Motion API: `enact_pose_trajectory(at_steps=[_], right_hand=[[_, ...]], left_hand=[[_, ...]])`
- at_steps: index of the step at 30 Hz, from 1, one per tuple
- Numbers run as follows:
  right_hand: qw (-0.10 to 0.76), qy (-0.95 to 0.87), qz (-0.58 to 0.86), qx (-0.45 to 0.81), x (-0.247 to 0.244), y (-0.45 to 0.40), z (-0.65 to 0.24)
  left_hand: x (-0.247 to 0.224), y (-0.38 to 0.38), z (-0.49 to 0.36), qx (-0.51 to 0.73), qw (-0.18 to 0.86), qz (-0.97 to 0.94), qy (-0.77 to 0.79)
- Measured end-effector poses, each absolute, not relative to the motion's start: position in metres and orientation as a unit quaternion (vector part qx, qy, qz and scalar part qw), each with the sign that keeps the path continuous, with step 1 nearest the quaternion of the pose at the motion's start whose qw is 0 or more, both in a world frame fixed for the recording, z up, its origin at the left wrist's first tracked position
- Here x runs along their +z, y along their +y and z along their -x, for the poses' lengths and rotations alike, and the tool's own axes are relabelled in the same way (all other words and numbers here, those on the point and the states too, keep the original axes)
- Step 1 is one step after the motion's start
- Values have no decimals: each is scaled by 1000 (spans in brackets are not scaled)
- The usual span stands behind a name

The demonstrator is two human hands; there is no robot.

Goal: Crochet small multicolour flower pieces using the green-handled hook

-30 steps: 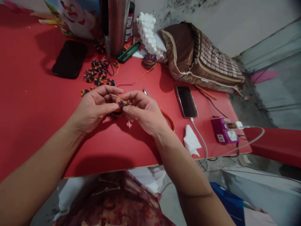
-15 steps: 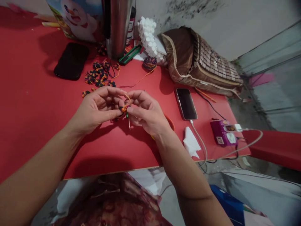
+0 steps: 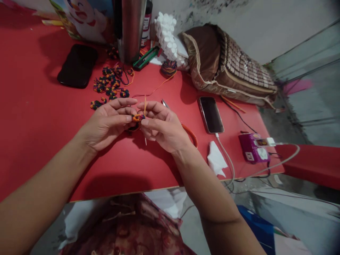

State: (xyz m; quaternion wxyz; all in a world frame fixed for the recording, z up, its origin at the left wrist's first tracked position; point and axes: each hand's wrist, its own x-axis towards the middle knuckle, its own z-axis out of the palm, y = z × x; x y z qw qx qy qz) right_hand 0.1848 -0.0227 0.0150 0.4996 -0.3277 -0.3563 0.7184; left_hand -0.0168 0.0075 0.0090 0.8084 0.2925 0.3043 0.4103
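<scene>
A small crocheted piece [image 3: 137, 117] in orange, dark and purple yarn is stretched between my two hands. My left hand [image 3: 107, 124] pinches its left end between thumb and fingers. The right end is pinched by my right hand [image 3: 167, 129], with an orange strand of yarn [image 3: 145, 102] standing up beside the index finger. Below the right fingers pokes the metal end of a thin crochet hook [image 3: 145, 141]; the rest of it is hidden. Several similar crocheted pieces [image 3: 107, 83] lie behind my left hand. A multicoloured yarn ball [image 3: 169, 68] sits farther back, its strand running toward my hands.
A black phone [image 3: 78, 66] lies at left, a charging phone [image 3: 211, 115] at right near a purple power box [image 3: 253, 147]. Behind stand a metal flask [image 3: 131, 32], a green cutter [image 3: 146, 58] and a brown bag [image 3: 228, 65]. An orange handle [image 3: 191, 135] shows beside my right wrist.
The crocheted piece has been turned and spread sideways between the fingers. The hook's green part has gone from sight, and the yarn loop is now an upright strand.
</scene>
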Motion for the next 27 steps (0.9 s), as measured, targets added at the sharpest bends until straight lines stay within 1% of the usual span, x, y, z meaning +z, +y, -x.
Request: enact_pose_trajectory(at_steps=[5, 12, 16, 20, 24, 27], right_hand=[[502, -345, 358, 708, 14, -22, -184], [484, -250, 321, 775, 16, -18, -190], [470, -232, 316, 791, 19, -18, -189], [465, -279, 353, 763, 24, -23, -189], [492, -314, 369, 723, 23, -25, -187], [499, -313, 372, 717, 19, -24, -186]], left_hand=[[10, 4, 14, 407, 800, -306, 317], [12, -3, 10, 427, 751, -374, 338], [11, -5, 8, 425, 748, -375, 346], [13, -5, 8, 421, 744, -378, 354], [13, -4, 9, 414, 726, -401, 376], [14, -3, 9, 420, 721, -405, 374]])
